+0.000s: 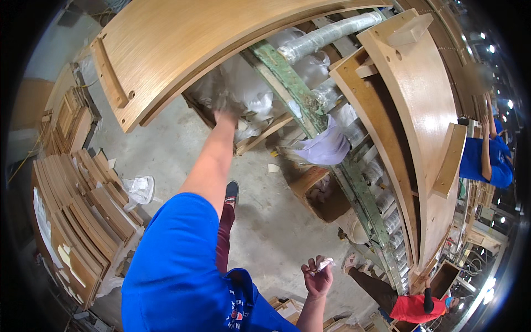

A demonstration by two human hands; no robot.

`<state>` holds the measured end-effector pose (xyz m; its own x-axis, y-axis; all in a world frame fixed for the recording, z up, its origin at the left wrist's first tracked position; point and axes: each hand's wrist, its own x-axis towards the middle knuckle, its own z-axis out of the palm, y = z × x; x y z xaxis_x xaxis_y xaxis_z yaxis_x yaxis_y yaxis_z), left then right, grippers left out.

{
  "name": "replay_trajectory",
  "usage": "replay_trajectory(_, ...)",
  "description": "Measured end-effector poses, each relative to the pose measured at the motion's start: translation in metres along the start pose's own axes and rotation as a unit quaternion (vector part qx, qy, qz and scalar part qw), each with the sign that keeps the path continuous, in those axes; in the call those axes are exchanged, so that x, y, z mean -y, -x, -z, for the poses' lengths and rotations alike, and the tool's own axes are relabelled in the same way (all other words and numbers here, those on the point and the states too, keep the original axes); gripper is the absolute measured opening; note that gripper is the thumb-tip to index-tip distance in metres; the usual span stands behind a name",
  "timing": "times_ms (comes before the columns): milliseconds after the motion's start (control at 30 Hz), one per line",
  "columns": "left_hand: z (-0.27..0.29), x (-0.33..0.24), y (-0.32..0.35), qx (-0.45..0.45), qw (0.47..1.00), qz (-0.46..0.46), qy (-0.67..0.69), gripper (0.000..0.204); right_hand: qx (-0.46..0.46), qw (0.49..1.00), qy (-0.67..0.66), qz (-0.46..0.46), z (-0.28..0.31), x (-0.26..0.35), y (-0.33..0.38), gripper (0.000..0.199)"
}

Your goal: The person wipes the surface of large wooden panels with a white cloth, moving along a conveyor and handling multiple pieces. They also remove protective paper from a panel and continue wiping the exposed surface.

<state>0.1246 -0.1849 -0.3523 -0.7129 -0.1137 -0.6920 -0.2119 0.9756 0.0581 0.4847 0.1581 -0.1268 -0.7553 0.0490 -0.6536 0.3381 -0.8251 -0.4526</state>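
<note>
My left hand (pixel 224 115) reaches forward under the wooden panel, at a box (pixel 199 110) filled with white plastic sheeting (pixel 243 83). Motion smears its fingers, so I cannot tell whether they grip the sheeting. Near the lower edge my right hand (pixel 317 281) is raised palm up, its fingers curled round a small crumpled white wad (pixel 325 263). Above my left hand the light wooden panel (pixel 182 44), with a batten and holes at its end, lies across the roller conveyor. A lilac cloth (pixel 326 145) hangs over the green conveyor rail (pixel 287 88).
Curved wooden panels (pixel 409 110) rest on rollers at the right. An open cardboard box (pixel 321 193) and a white bucket (pixel 354 228) stand below the rail. Stacked curved boards (pixel 77 221) fill the left. A person in red (pixel 417 307) and another in blue (pixel 487 160) work at the right.
</note>
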Motion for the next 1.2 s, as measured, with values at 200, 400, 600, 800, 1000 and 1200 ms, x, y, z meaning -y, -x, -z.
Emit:
replay_trajectory(200,-0.099,0.022,0.072,0.061,0.978,-0.161,0.115,0.035,0.045,0.998,0.046,-0.003,-0.033,-0.001,-0.011,0.034)
replay_trajectory(400,-0.164,0.002,0.255,0.125,0.876,-0.366,0.290,0.028,0.090,0.995,-0.003,0.040,-0.032,0.008,-0.006,0.035)
replay_trajectory(600,-0.094,-0.054,0.401,0.257,0.698,-0.417,0.521,0.042,0.107,0.979,0.128,0.116,-0.052,-0.016,0.022,0.027)
replay_trajectory(800,-0.090,-0.045,0.493,0.178,0.646,-0.420,0.613,0.031,0.255,0.953,0.115,0.113,-0.054,-0.057,0.079,0.031)
replay_trajectory(1000,-0.114,0.006,0.567,-0.082,0.771,-0.351,0.525,0.028,0.346,0.928,0.119,0.073,-0.054,-0.116,0.119,0.034)
replay_trajectory(1200,-0.126,0.084,0.629,-0.409,0.839,-0.293,0.208,0.020,0.434,0.867,0.243,0.000,-0.059,-0.157,0.151,0.030)
